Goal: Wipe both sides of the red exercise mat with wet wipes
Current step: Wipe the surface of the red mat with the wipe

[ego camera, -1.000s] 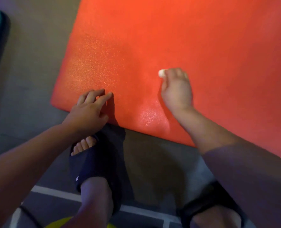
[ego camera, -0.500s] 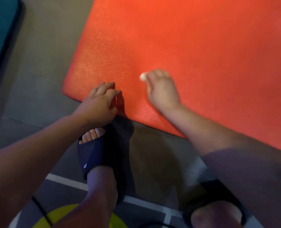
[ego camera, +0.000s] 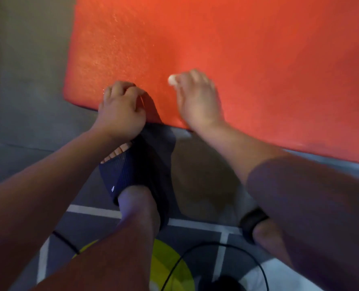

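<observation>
The red exercise mat [ego camera: 248, 59] lies flat on the floor and fills the upper part of the view. My left hand [ego camera: 122, 106] sits on its near edge close to the near-left corner, with the fingers curled over the edge. My right hand [ego camera: 197, 99] lies palm down on the mat just to the right, holding a bunched white wet wipe [ego camera: 172, 79] against the surface. Only a small wad of the wipe shows past my fingertips; the rest is under my hand.
My left foot in a dark slide sandal [ego camera: 136, 175] stands right at the mat's near edge, and my right foot [ego camera: 258, 225] is further back. A black cable [ego camera: 227, 247] loops over a grey floor with white lines and a yellow circle [ego camera: 170, 267].
My right hand with the wipe has moved left and nearer to the mat's front edge. My left hand's fingers, straight on the mat before, are now curled at the edge.
</observation>
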Demonstrator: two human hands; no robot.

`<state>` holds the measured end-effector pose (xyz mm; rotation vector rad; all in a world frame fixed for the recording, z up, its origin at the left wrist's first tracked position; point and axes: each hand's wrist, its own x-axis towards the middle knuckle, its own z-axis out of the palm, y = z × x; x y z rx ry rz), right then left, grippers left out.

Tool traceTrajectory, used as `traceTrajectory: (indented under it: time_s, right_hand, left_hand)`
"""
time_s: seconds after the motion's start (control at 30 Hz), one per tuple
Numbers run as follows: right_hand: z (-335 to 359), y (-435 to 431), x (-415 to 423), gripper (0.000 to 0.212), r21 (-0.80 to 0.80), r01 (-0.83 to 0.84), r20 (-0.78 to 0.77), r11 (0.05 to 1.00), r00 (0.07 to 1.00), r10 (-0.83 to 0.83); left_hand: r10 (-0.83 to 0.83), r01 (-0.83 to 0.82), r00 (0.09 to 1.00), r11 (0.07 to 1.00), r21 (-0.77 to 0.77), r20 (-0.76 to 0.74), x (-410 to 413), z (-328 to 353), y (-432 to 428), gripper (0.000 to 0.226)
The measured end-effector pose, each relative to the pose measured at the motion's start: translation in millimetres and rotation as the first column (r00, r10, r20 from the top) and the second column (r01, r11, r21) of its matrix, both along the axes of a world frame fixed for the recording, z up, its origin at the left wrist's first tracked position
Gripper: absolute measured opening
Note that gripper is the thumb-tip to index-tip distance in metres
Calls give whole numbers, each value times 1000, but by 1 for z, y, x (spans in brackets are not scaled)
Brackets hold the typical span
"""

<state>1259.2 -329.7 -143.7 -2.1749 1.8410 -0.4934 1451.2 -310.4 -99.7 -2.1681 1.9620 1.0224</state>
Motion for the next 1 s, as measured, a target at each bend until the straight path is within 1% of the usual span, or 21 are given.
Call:
traceTrajectory:
  time_s: [0.07, 0.1, 0.13, 0.17, 0.2, 0.27, 0.3, 0.33, 0.37, 0.4, 0.5, 0.57, 0.63, 0.7, 0.73, 0.77, 0.83, 0.87, 0.9, 0.93, 1.0]
  right_hand:
    - [0, 49, 2, 16, 24, -101, 34, 995, 994, 100]
    - [-2, 64, -7, 17, 20, -89, 17, 996, 996, 89]
    - [-5, 74, -22, 17, 10, -21, -26, 1000, 999, 22]
    - [-8, 79, -42, 16, -11, 108, -80, 994, 991, -109]
    - [-11, 83, -64, 16, -36, 279, -121, 959, 952, -282]
    - [-10, 88, -103, 19, -61, 589, -126, 806, 797, -591]
    - [-9, 90, -110, 20, -62, 675, -124, 735, 725, -677]
    - [-8, 91, -104, 20, -63, 718, -121, 694, 684, -719]
    - [-8, 89, -90, 17, -63, 724, -116, 687, 678, -726]
    - [-8, 88, -69, 14, -62, 701, -102, 711, 704, -703]
    - [-10, 86, 4, 12, -52, 547, -15, 836, 836, -548]
    - [-8, 87, 27, 12, -46, 494, 43, 868, 869, -492]
    - [-6, 92, 14, 9, -71, 436, 48, 897, 900, -433]
    - [-5, 103, -26, 4, -106, 407, -71, 907, 907, -416]
    - [-6, 110, -54, 3, -120, 439, -135, 890, 881, -453]
    - [-6, 117, -85, 5, -126, 516, -174, 847, 829, -531]
    - [-3, 131, -140, 16, -91, 729, -189, 678, 656, -731]
    - [-1, 136, -156, 21, -64, 805, -175, 589, 572, -801]
    - [-1, 138, -160, 23, -41, 845, -168, 533, 520, -837]
    - [-3, 138, -153, 22, -19, 859, -164, 512, 503, -849]
    - [-6, 130, -117, 16, -12, 830, -114, 557, 553, -826]
  left_hand:
    - [10, -10, 1000, 1000, -25, -2, -4, -1, 6, 63]
    - [10, -10, 1000, 999, -39, -4, -6, -1, 9, 62]
    - [3, -3, 1000, 999, -51, -5, -7, -1, 12, 63]
    - [-10, 9, 1000, 998, -60, -4, -7, -2, 14, 63]
    - [-28, 27, 1000, 998, -64, -7, -7, -3, 15, 62]
    - [-68, 67, 998, 996, -63, -11, -7, -3, 18, 59]
    - [-85, 84, 996, 995, -61, -7, -7, -3, 18, 56]
    - [-97, 97, 995, 994, -56, 0, -7, -2, 18, 54]
    - [-102, 102, 995, 994, -46, 7, -8, -2, 17, 55]
    - [-100, 100, 995, 994, -38, 12, -11, -2, 17, 55]
    - [-59, 60, 998, 997, -39, 26, -21, 0, 16, 51]
    - [-49, 53, 997, 996, -68, 51, -28, -2, 15, 46]
    - [-57, 61, 997, 995, -81, 47, -34, -4, 14, 43]
    - [-87, 88, 996, 992, -85, 9, -41, -5, 14, 47]
    - [-112, 112, 994, 990, -85, -4, -44, -5, 14, 50]
    - [-138, 137, 990, 987, -86, -9, -46, -5, 14, 51]
    - [-172, 172, 985, 982, -84, 4, -49, -8, 13, 47]
    - [-179, 180, 984, 980, -84, 20, -50, -9, 11, 45]
    - [-184, 186, 982, 979, -87, 30, -49, -10, 10, 45]
    - [-193, 195, 981, 976, -93, 36, -48, -10, 10, 46]
    - [-193, 196, 981, 976, -95, 33, -48, -10, 10, 49]
